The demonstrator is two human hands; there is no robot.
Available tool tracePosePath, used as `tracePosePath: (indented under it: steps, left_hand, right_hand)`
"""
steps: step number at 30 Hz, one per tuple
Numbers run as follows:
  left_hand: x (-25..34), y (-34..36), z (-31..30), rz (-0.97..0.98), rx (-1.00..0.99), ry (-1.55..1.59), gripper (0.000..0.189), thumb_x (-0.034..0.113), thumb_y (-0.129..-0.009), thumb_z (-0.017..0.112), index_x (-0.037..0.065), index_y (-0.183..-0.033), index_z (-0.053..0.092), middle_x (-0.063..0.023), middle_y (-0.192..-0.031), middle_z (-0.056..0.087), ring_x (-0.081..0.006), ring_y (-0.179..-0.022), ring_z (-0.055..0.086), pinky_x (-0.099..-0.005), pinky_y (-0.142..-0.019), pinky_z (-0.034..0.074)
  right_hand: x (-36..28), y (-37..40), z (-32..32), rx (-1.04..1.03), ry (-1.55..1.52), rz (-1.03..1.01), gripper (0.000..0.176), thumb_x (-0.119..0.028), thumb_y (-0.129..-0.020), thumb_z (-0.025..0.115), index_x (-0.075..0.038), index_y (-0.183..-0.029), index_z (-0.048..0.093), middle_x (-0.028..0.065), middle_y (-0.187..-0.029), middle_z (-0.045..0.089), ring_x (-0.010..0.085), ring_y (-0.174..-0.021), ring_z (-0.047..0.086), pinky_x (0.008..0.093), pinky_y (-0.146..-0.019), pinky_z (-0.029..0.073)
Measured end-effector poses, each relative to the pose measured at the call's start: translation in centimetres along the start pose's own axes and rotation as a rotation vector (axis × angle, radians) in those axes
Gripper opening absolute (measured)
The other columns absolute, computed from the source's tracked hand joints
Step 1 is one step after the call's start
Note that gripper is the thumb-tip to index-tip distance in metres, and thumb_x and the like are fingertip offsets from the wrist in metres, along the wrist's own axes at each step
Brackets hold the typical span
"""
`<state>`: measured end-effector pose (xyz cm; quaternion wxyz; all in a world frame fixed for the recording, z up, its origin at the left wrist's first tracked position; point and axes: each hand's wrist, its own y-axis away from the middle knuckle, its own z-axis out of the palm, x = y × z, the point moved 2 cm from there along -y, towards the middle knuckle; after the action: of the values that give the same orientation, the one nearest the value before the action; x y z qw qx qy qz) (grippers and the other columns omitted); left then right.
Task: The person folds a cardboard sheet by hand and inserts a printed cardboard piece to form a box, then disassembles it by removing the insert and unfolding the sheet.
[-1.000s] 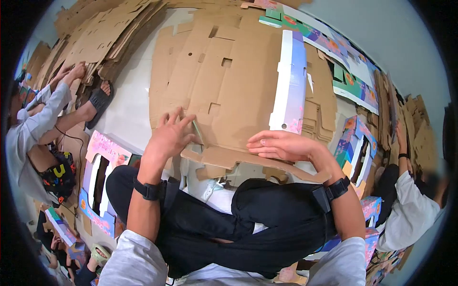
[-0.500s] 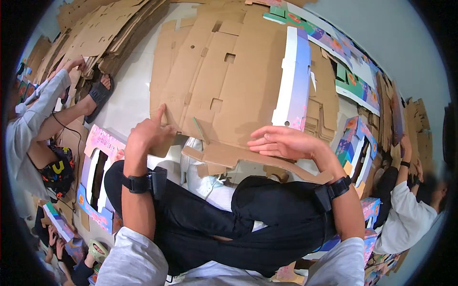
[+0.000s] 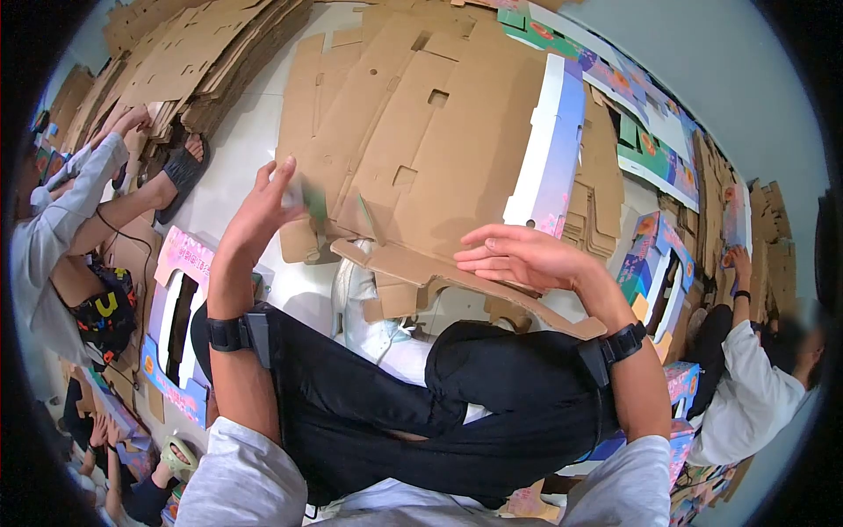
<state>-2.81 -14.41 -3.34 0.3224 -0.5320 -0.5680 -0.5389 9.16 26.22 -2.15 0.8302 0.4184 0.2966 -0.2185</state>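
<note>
A large die-cut cardboard sheet, brown side up with slots and crease lines, lies in front of my legs. Along its right side a flap stands up, white and blue-purple printed. My left hand is raised at the sheet's near left corner, fingers apart, beside a blurred, green-edged flap. Over the near edge, my right hand lies with fingers stretched out, close above the bent front flap. A narrow green-edged tab sticks up between the hands.
Printed boxes with cutouts stand on my left and on my right. Cardboard stacks rise at the upper left, and more printed sheets lie at the right. Other people sit on both sides. My shoe is below the sheet.
My left hand has lifted up and left, its fingers spreading from a pointing pose. The sheet has turned slightly, its far end shifting right. My right hand has barely moved.
</note>
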Motion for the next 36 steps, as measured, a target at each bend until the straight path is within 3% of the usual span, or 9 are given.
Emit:
tracePosePath:
  steps: [1,4,7,10,17,23,26,32,36]
  left_hand:
    - [-0.6,-0.5,-0.2,0.091,-0.032,0.004,0.075,0.052,-0.111,0.061,0.001,-0.162,0.042,-0.0191,-0.17,0.035,-0.0257,-0.141,0.055,-0.0383,-0.107,0.059]
    - [-2.4,-2.7,0.0,0.0,0.007,-0.005,0.072,0.046,-0.106,0.07,0.0,-0.155,0.044,-0.0292,-0.154,0.054,-0.0346,-0.135,0.062,-0.0423,-0.105,0.058]
    - [-3.5,-2.8,0.4,0.056,0.179,-1.051,0.066,0.041,-0.103,0.072,-0.001,-0.147,0.046,-0.0353,-0.128,0.069,-0.0467,-0.123,0.068,-0.0504,-0.098,0.057]
    - [-4.3,-2.8,3.0,0.003,0.239,-0.782,0.06,0.036,-0.103,0.069,0.002,-0.145,0.044,-0.0333,-0.105,0.075,-0.0539,-0.112,0.069,-0.0576,-0.094,0.055]
    - [0.3,-0.7,5.1,0.064,0.276,-0.793,0.064,0.03,-0.098,0.072,0.006,-0.15,0.042,-0.0403,-0.131,0.067,-0.0513,-0.12,0.07,-0.0541,-0.098,0.057]
    - [2.8,0.4,5.6,0.36,0.062,-0.828,0.069,0.019,-0.098,0.074,0.018,-0.161,0.045,-0.0265,-0.135,0.072,-0.0466,-0.121,0.069,-0.0513,-0.099,0.058]
    - [4.6,1.9,6.4,0.462,0.0,-0.866,0.069,0.015,-0.099,0.073,0.025,-0.162,0.048,-0.0255,-0.122,0.075,-0.0477,-0.113,0.07,-0.0518,-0.096,0.058]
    - [5.4,3.3,6.1,0.545,-0.115,-1.007,0.049,0.015,-0.097,0.073,0.021,-0.145,0.064,-0.0216,-0.093,0.07,-0.0476,-0.092,0.068,-0.0543,-0.085,0.054]
    - [4.3,4.2,5.5,0.537,-0.12,-0.962,0.032,0.026,-0.093,0.079,0.013,-0.12,0.069,-0.0189,-0.086,0.068,-0.0441,-0.089,0.069,-0.0533,-0.08,0.053]
  right_hand:
    - [0.0,-0.1,-0.1,-0.001,0.002,0.003,0.04,-0.018,-0.118,0.05,0.002,-0.152,0.05,0.0294,-0.155,0.057,0.0315,-0.147,0.058,0.0398,-0.123,0.049]
    - [0.0,0.0,0.0,0.008,0.012,0.009,0.041,-0.019,-0.119,0.049,0.003,-0.153,0.049,0.03,-0.156,0.056,0.0325,-0.148,0.057,0.0401,-0.124,0.049]
    - [0.1,-0.1,-0.2,0.012,0.012,0.006,0.041,-0.019,-0.119,0.05,0.003,-0.153,0.049,0.0299,-0.156,0.056,0.0325,-0.147,0.058,0.0397,-0.123,0.049]
    - [0.0,0.1,-0.1,0.018,0.016,0.01,0.041,-0.019,-0.119,0.05,0.003,-0.154,0.048,0.0299,-0.156,0.056,0.0328,-0.147,0.058,0.0396,-0.123,0.049]
    - [-0.1,0.2,0.0,0.021,0.022,0.007,0.04,-0.018,-0.119,0.049,0.002,-0.154,0.049,0.0301,-0.157,0.056,0.0333,-0.147,0.058,0.0398,-0.121,0.05]
    - [-0.1,0.1,0.1,0.032,0.027,0.012,0.04,-0.017,-0.119,0.048,0.002,-0.154,0.049,0.0302,-0.155,0.057,0.0332,-0.146,0.059,0.04,-0.12,0.052]
    - [-0.1,0.2,0.0,0.017,0.028,0.027,0.04,-0.018,-0.119,0.048,0.001,-0.155,0.049,0.0299,-0.154,0.058,0.033,-0.146,0.059,0.0397,-0.119,0.052]
    - [0.1,0.5,-0.5,0.005,0.036,0.077,0.042,-0.021,-0.119,0.048,-0.002,-0.157,0.048,0.0293,-0.154,0.059,0.0341,-0.145,0.06,0.0419,-0.12,0.052]
    - [0.2,0.3,-0.9,-0.026,0.044,0.079,0.044,-0.024,-0.119,0.049,-0.003,-0.157,0.048,0.0294,-0.155,0.058,0.0346,-0.146,0.059,0.0427,-0.12,0.051]
